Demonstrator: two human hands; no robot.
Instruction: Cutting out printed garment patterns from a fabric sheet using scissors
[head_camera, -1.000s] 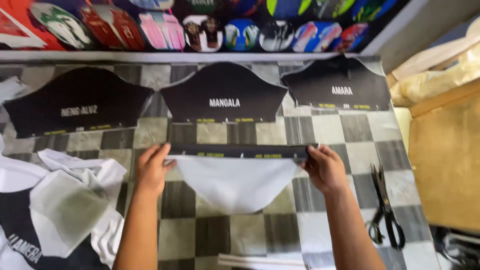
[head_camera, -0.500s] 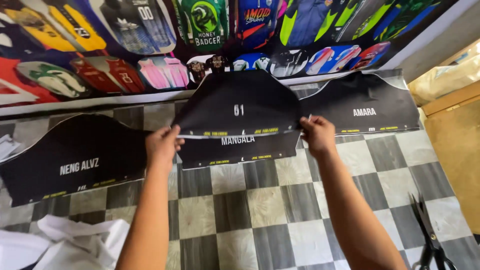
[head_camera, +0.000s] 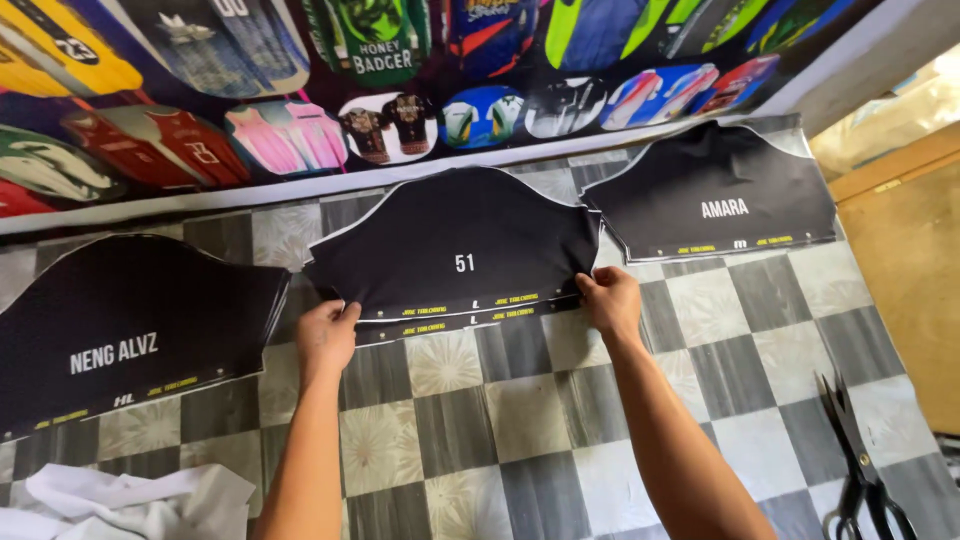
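The middle black fabric panel (head_camera: 455, 245) lies flat on the checkered worktop (head_camera: 520, 420), between two similar panels, its curved top edge near the wall. It is a thin, matte cut piece with a pale outline, a white number at its centre and small yellow marks along the straight lower hem. Beneath that hem a second dark edge shows, so it rests on at least one more piece; how many lie under it cannot be made out.

The left hand (head_camera: 325, 335) pinches the lower left corner, and the right hand (head_camera: 612, 300) pinches the lower right corner. Each grip is narrow, closed on the panel's hem, with the fingertips partly hidden under the cloth.

To the left lies another black panel (head_camera: 130, 330), cut off by the picture's edge, and it looks like a stack of several layers. To the right sits a third black panel (head_camera: 715, 195). Black-handled scissors (head_camera: 860, 470) lie at the lower right, their handles cut off. Crumpled white cloth (head_camera: 130, 505) fills the lower left corner. Above the worktop, a glossy poster of colourful jerseys (head_camera: 400, 70) covers the wall. A tan board (head_camera: 905, 270) stands at the right.
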